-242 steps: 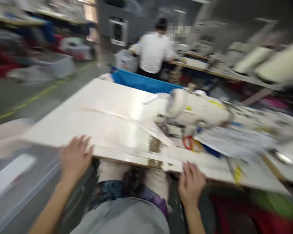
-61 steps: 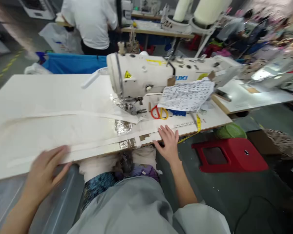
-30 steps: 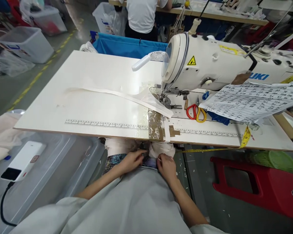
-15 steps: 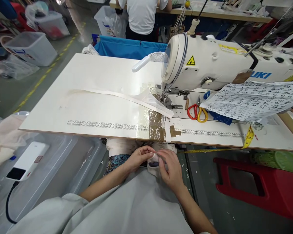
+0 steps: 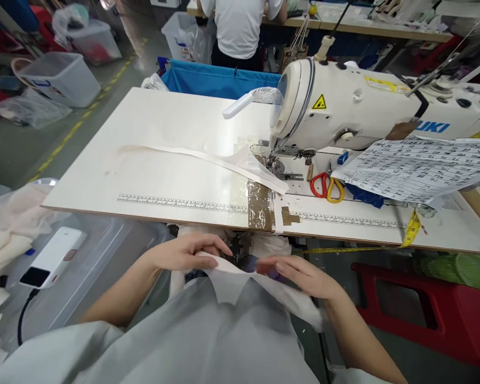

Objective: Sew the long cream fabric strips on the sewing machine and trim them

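In the head view, the person's left hand [image 5: 187,252] comes in over the lap, just in front of the near edge of the white, smooth-topped table [image 5: 176,122]. Its forearm slants upward and inward; the back of the hand faces up, the fingers curve together toward the right, and the thumb lies below them. Thumb and fingers pinch one end of the thin, pale pinkish-white fabric piece [image 5: 226,287]. That piece spans the gap between the two hands above the grey garment on the lap, a short pointed tab hanging at its middle and a longer tail trailing below the right hand [image 5: 296,273].

The right forearm rises steeply from the lower right, bent at the wrist so that the hand points left, fingers nearly straight and thumb side uppermost. Its fingertips are blurred and overlap the fabric, so whether they grip it or only brush it cannot be told. The hands are apart, at about the same height, facing each other.

Beyond them on the table, a long, narrow whitish cloth strip [image 5: 264,175] lies with its right end beside the needle area of the white, rounded sewing machine [image 5: 356,106]. Scissors with one red and one yellow handle [image 5: 329,184] rest to its right.
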The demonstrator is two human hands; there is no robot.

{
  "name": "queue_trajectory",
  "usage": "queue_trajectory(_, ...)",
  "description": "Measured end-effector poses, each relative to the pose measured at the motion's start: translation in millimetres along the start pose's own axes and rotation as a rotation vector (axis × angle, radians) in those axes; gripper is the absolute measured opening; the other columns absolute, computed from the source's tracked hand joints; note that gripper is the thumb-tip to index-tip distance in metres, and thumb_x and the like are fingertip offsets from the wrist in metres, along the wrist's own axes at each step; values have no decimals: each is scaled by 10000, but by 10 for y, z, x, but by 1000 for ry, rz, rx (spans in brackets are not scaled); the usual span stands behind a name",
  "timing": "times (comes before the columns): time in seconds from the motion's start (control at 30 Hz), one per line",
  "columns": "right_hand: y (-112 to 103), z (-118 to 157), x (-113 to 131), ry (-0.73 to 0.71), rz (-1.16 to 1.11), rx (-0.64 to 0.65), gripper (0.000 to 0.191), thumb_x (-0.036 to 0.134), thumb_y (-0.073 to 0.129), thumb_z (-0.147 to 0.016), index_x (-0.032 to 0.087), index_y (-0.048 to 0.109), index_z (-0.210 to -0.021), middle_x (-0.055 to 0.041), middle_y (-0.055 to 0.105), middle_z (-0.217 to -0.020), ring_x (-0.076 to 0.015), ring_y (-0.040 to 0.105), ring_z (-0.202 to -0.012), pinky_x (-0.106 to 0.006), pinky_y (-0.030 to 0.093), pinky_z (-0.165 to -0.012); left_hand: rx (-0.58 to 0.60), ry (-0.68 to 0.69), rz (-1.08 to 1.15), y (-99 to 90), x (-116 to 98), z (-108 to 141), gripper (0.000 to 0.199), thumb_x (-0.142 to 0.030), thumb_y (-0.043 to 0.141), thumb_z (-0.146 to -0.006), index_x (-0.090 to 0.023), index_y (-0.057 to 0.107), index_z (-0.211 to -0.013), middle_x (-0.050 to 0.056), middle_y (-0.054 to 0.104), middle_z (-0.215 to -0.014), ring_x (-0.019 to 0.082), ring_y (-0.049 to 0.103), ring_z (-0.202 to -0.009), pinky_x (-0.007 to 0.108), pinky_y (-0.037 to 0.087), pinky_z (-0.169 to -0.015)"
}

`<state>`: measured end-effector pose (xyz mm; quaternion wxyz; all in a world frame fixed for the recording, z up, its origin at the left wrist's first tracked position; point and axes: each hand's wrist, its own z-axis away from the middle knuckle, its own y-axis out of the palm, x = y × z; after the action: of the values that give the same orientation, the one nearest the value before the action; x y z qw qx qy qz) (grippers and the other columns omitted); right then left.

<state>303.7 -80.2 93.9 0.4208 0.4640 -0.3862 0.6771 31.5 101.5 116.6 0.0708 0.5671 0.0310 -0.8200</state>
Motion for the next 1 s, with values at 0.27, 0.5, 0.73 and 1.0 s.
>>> queue_trajectory(0.27,338,-369,-25,-180,22,48,455,627,533,-915,224,624,-723,1,638,-716,-196,649,-848,-407,434,-1042,93,40,-172,39,-189,-3,311,-326,649,-877,-223,657,-1170,7,706,-771,116,608,-615,169,416,-525)
queue_trajectory(0.5,-417,371,86,75,282,-114,367,567,568,-912,238,705,-826,-49,697,-782,-189,643,-681,-270,501,-556,-220,-99,-531,-612,-227,718,310,-469,588,-882,-234,728,-1027,30,705,-858,129,592,-643,182,405,-545)
queue_trajectory(0.73,-870,387,179,-326,1012,-1097,263,450,515,-979,339,743,-1049,-125,738,-954,-259,687,-987,-477,492,-928,-1083,93,-1109,-1125,-155,901,397,-490,454,-952,-190,701,-1034,75,712,-929,202,624,-848,319,483,-809)
queue_trajectory(1.0,-771,77,-477,-428,1457,-969,404,187,393,-991,183,573,-1353,-133,685,-1208,-334,586,-1218,-610,362,-1088,-1132,-94,-1275,-1015,629,725,392,-178,391,-911,-222,641,-1209,75,629,-1322,279,507,-1310,611,265,-1162)
